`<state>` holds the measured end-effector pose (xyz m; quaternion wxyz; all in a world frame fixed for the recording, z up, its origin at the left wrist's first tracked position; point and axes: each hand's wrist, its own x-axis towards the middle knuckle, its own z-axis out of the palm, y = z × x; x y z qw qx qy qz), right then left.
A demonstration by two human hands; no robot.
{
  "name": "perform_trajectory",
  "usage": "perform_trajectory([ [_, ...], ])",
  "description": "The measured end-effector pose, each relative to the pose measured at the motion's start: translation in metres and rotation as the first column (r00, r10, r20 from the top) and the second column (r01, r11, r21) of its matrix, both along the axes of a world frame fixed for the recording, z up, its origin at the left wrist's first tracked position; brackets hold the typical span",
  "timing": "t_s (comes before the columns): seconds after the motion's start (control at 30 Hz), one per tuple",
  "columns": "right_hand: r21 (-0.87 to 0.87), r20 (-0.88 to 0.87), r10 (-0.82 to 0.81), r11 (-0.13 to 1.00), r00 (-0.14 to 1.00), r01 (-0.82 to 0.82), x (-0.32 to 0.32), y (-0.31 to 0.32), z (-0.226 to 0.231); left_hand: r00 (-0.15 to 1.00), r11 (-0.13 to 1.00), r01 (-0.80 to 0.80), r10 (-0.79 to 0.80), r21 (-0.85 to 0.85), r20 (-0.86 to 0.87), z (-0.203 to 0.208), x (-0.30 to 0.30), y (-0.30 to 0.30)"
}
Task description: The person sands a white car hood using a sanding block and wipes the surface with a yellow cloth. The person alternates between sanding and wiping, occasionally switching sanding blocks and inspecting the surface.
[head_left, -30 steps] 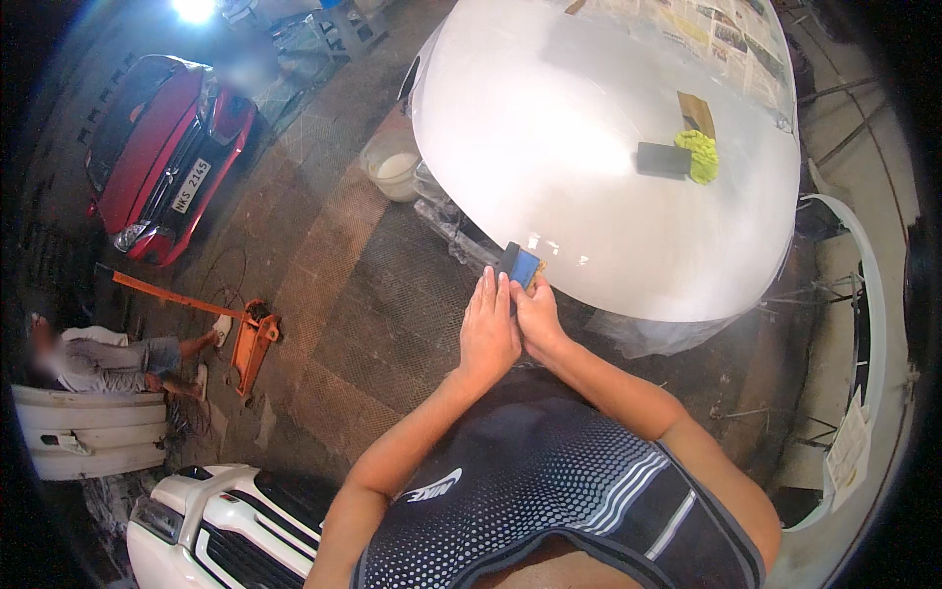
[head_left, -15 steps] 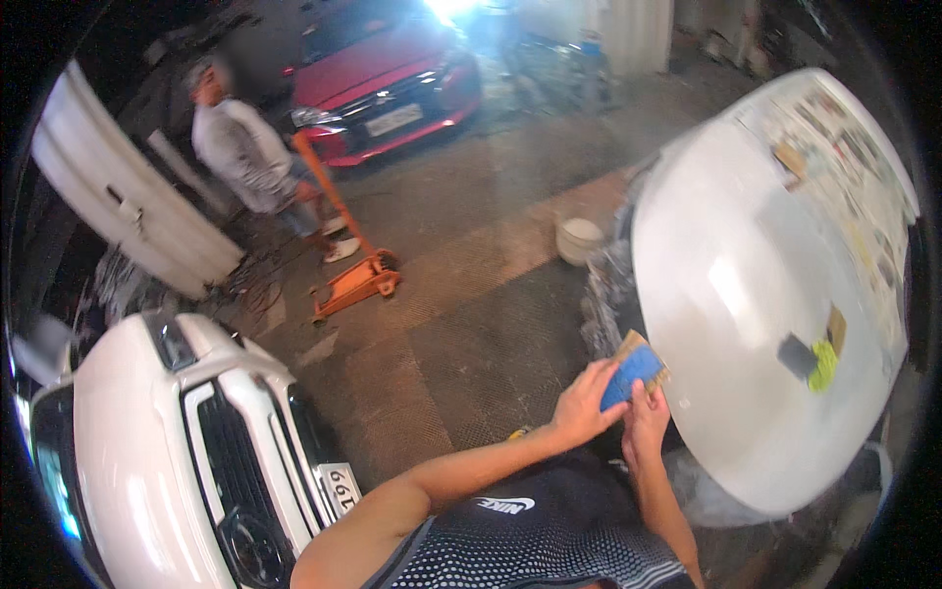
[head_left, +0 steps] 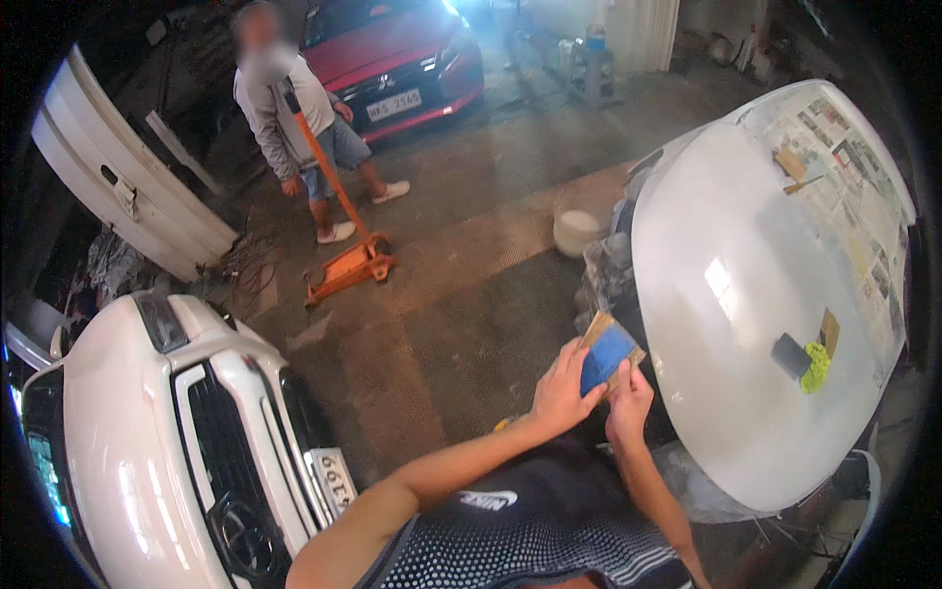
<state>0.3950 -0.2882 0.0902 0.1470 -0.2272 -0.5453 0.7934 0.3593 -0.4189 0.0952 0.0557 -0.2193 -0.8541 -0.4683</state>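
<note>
In front of my body I hold a blue sanding block (head_left: 610,349) with tan sandpaper (head_left: 600,323) around it, its edges showing past the blue. The fingers of my left hand (head_left: 559,393) close on the block's left side. My right hand (head_left: 628,402) pinches its lower right corner. Just right of my hands is a whitish car hood (head_left: 702,383), apart from the block. On that hood lie a dark grey block (head_left: 790,355), a lime-green cloth (head_left: 814,369) and a brown strip (head_left: 830,330).
Newspaper (head_left: 854,187) covers the hood's far side, with brown scraps (head_left: 789,163) nearby. A white car (head_left: 128,422) stands at left. Ahead are an orange floor jack (head_left: 351,267), a pale bucket (head_left: 576,234), a red car (head_left: 392,69) and a person (head_left: 285,108) beside the jack handle.
Both hands have shifted slightly left and up with the sanding block, still gripping it. The person by the jack has stepped right and now faces this way.
</note>
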Motion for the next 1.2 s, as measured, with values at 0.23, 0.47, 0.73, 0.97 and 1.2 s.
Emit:
perform_trajectory([
  [0.23,-0.026,0.024,-0.041,0.999,0.999,0.042,-0.004,0.006,-0.015,0.995,1.0,0.019,-0.019,-0.003,-0.102,-0.008,-0.01,0.005],
  [0.47,0.001,0.008,-0.119,0.993,0.993,0.119,-0.021,0.009,0.009,0.983,0.999,0.051,-0.053,-0.017,-0.174,0.002,-0.036,0.019],
  [0.73,0.155,-0.053,-0.107,0.981,0.993,0.114,-0.029,0.015,0.002,0.973,0.997,0.015,-0.031,-0.074,-0.228,0.022,-0.045,0.029],
  [0.97,0.195,-0.012,-0.201,0.96,0.98,0.199,-0.029,0.007,0.029,0.97,0.999,0.008,-0.019,-0.046,-0.244,0.027,-0.047,0.029],
  [1.2,0.102,-0.048,-0.288,0.951,0.956,0.291,-0.012,-0.001,0.001,0.992,0.996,0.077,-0.082,-0.05,-0.101,0.01,-0.032,0.029],
])
